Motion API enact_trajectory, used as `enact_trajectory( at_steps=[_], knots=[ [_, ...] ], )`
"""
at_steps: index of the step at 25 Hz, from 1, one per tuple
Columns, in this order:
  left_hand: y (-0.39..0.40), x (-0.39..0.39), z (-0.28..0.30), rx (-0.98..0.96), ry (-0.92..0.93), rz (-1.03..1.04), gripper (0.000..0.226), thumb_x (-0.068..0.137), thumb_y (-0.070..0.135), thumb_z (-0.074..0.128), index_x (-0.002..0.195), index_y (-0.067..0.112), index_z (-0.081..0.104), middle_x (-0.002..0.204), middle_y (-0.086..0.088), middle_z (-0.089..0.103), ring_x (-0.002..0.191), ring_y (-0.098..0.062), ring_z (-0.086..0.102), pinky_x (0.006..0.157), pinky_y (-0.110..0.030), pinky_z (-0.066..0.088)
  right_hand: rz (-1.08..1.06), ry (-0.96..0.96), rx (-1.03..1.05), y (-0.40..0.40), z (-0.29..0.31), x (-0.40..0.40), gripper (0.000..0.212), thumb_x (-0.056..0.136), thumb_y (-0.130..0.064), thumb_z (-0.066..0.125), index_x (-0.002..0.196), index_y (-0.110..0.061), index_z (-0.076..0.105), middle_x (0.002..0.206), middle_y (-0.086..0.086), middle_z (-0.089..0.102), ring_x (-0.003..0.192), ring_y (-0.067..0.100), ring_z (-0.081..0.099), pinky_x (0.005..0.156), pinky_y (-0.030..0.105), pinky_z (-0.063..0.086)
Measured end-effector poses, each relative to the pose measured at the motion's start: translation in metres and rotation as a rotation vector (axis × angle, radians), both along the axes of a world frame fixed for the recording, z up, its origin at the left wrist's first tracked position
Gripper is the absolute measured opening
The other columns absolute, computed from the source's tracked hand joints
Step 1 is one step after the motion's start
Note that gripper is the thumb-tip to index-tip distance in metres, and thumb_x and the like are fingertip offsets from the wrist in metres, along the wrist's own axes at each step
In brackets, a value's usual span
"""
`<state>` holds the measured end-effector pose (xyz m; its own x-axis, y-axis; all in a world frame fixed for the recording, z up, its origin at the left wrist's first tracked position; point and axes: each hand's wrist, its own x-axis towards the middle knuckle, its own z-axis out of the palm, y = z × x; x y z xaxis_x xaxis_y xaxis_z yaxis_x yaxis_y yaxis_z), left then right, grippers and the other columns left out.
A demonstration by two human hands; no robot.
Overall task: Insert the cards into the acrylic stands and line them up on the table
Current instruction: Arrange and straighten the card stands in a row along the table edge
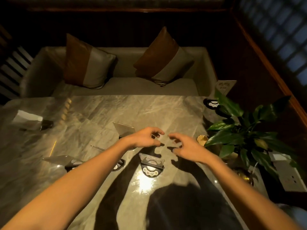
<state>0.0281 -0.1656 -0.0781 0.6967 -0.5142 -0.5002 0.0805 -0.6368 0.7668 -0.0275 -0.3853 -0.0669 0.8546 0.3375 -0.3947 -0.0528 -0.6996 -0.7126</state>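
Note:
My left hand [146, 138] and my right hand [184, 146] hover side by side over the middle of the marble table [99, 113], fingers curled and apart, with no card plainly seen between them. Just below them stands an acrylic stand on a dark round base [151, 166]. Behind my left hand another stand [123, 128] holds an upright panel. A third stand [63, 161] sits at the near left, its panel leaning left. My left forearm partly hides one more dark base [118, 164]. A stand with a white card [31, 118] is at the far left.
A leafy potted plant [240, 130] crowds the table's right side, with a gold ornament [201, 139] beside it. A dark base [211, 103] lies at the far right corner, a printed card [224, 85] behind it. A sofa with two cushions [88, 63] lines the far edge.

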Motion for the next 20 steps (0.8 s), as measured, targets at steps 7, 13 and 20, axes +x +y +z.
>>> enact_trajectory(
  at_steps=[7, 13, 20],
  knots=[
    [0.026, -0.006, -0.017, 0.166, 0.107, -0.193, 0.044, 0.070, 0.014, 0.077, 0.112, 0.023, 0.066, 0.107, 0.001, 0.066, 0.095, -0.015, 0.064, 0.091, -0.034, 0.053, -0.024, 0.161, 0.112, 0.032, -0.045, -0.034, 0.016, 0.085, -0.030, 0.068, 0.100, -0.032, 0.069, 0.085, -0.007, 0.072, 0.077, 0.015, 0.069, 0.074, 0.040, 0.058],
    [0.011, 0.017, -0.022, 0.088, -0.052, 0.051, 0.018, 0.074, 0.008, 0.079, 0.086, 0.017, 0.070, 0.085, 0.001, 0.072, 0.078, -0.009, 0.067, 0.066, -0.022, 0.052, -0.162, 0.106, 0.099, 0.021, -0.039, 0.001, 0.013, 0.100, -0.017, 0.056, 0.101, -0.024, 0.067, 0.089, -0.007, 0.071, 0.083, 0.018, 0.070, 0.066, 0.027, 0.057],
    [-0.033, 0.088, -0.012, -0.202, -0.082, 0.537, 0.010, 0.083, 0.007, 0.075, 0.087, 0.014, 0.069, 0.088, -0.003, 0.077, 0.088, -0.016, 0.073, 0.075, -0.032, 0.060, -0.189, 0.044, 0.079, -0.033, 0.000, 0.120, 0.012, 0.099, -0.009, 0.056, 0.102, -0.009, 0.068, 0.090, -0.002, 0.073, 0.081, 0.013, 0.072, 0.064, 0.024, 0.059]
  ],
)
